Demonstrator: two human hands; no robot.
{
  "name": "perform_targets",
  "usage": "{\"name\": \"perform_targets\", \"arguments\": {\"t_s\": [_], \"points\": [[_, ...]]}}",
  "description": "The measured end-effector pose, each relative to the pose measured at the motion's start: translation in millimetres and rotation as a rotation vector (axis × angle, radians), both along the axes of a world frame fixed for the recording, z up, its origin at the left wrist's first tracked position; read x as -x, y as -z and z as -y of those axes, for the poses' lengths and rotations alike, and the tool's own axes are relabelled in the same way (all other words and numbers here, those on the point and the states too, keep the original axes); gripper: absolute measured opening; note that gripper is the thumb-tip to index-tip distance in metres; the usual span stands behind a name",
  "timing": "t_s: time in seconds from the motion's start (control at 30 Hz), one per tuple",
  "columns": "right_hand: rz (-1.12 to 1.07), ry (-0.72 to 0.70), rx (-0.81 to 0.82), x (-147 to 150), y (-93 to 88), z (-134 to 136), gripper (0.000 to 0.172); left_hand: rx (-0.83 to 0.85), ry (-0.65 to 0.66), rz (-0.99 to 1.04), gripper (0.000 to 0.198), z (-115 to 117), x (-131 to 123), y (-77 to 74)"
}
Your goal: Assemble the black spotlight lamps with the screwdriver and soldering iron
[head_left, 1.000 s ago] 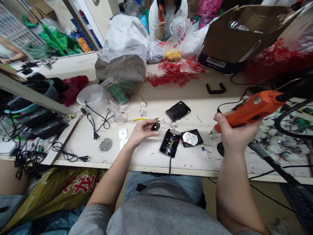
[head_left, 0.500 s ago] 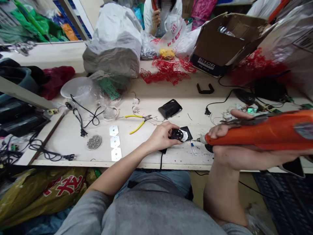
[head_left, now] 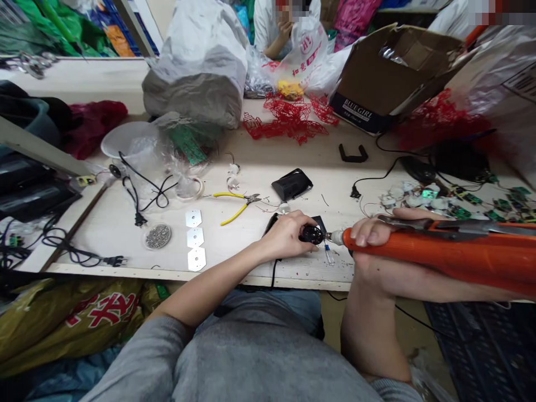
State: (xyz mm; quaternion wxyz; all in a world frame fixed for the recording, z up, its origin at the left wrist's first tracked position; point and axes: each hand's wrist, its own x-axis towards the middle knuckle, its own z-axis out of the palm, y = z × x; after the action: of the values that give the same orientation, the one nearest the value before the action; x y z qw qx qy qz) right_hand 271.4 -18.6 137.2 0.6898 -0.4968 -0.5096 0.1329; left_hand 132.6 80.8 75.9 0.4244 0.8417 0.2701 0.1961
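My left hand grips a small round black part just above the table, with its fingers around the rim. My right hand holds an orange electric screwdriver level, and its metal tip meets the black part. Under my left hand is a black plastic housing, mostly hidden. Beyond the part lies a dark square plate. Yellow-handled pliers, several white metal plates and a black case lie on the white table to the left.
A dish of small screws, black power cords, and a clear bag lie on the table's left side. Green circuit boards are scattered at right. Red plastic mesh, a cardboard box and a co-worker are beyond.
The screwdriver has swung from upright at right to level, moving left until its tip meets the black part. My left hand has moved right, carrying the part over the housing.
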Motion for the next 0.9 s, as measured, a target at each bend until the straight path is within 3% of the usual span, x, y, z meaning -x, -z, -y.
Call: {"name": "perform_targets", "arguments": {"t_s": [0.13, 0.37, 0.57, 0.7, 0.8, 0.9], "points": [[-0.271, -0.080, -0.085, 1.1, 2.7, -3.1, 0.070, 0.006, -0.011, -0.004, 0.050, 0.1, -0.3, 0.1], [-0.390, -0.055, -0.211, -6.2, 16.5, -15.5, 0.095, 0.030, 0.011, -0.039, 0.049, 1.3, 0.2, -2.7], [-0.425, -0.005, -0.181, -4.0, 15.4, -16.9, 0.098, 0.031, 0.019, -0.043, 0.049, 0.7, 0.1, -3.4], [-0.397, 0.038, -0.261, -1.8, 9.0, -16.8, 0.092, 0.024, -0.030, -0.014, 0.048, -0.4, 3.1, -0.4], [-0.361, 0.011, -0.282, 1.6, 1.9, -12.7, 0.067, 0.227, -0.254, 0.072, 0.047, -0.3, 5.3, -0.8], [-0.391, 0.003, -0.264, 4.9, -2.5, -5.8, 0.058, 0.662, -0.422, 0.251, 0.045, 2.3, 4.1, -5.3]]}}
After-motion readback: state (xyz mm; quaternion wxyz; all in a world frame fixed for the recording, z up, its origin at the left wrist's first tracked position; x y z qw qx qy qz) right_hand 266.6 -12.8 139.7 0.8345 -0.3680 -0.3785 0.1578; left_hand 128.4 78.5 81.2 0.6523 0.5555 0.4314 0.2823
